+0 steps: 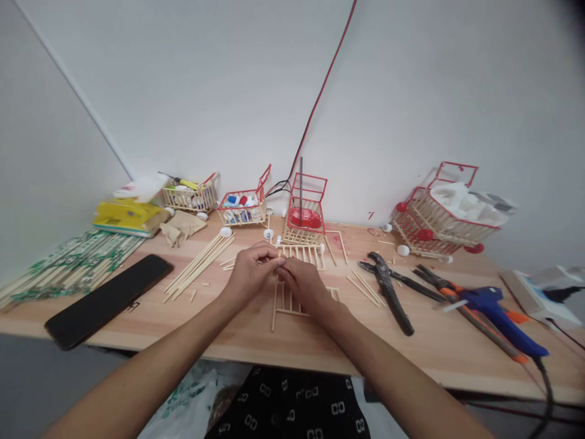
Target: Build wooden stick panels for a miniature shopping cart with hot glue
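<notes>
My left hand (250, 269) and my right hand (308, 285) meet fingertip to fingertip above the middle of the table. Both are closed in a pinch, and whatever lies between the fingers is too small and covered to name. Under my right hand lies a flat lattice of glued wooden sticks (292, 312), partly hidden by it. Just beyond the hands is a second stick lattice (301, 250), in front of a small stick-built cart (304, 235) with red trim and a red handle. Loose sticks (201, 265) lie left of my left hand.
A black phone (109, 299), wrapped chopsticks (68, 265) and a yellow packet (130, 216) lie left. Filled small carts (242, 210) stand along the wall. Right are black-handled cutters (390, 296), pliers (475, 317), a blue glue gun (498, 317), a large cart (439, 225) and a power strip (539, 299).
</notes>
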The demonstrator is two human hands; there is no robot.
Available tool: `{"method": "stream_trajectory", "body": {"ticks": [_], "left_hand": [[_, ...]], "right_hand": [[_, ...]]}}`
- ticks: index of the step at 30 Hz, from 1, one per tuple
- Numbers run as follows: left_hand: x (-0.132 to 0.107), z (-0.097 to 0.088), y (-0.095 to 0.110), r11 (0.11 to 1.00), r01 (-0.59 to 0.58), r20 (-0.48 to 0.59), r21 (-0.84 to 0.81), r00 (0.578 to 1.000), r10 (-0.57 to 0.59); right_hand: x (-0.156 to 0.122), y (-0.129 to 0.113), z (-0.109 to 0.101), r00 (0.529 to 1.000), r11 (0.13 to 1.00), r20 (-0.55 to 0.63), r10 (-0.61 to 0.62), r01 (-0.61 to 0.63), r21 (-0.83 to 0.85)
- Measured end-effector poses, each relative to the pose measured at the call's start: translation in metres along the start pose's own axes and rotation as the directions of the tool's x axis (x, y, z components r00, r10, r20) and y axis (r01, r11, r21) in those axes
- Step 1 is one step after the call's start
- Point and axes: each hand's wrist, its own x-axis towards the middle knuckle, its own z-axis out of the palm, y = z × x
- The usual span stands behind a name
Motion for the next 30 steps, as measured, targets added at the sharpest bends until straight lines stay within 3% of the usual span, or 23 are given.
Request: {"method": "stream_trajectory", "body": {"ticks": [30], "left_hand": [[0.0002, -0.0006, -0.0004, 1.0, 0.001, 0.011, 0.002, 1.0, -0.001]], "right_hand": [[0.0004, 0.0019, 0.001, 1.0, 1.0, -0.011, -0.013, 0.014, 0.01]]}}
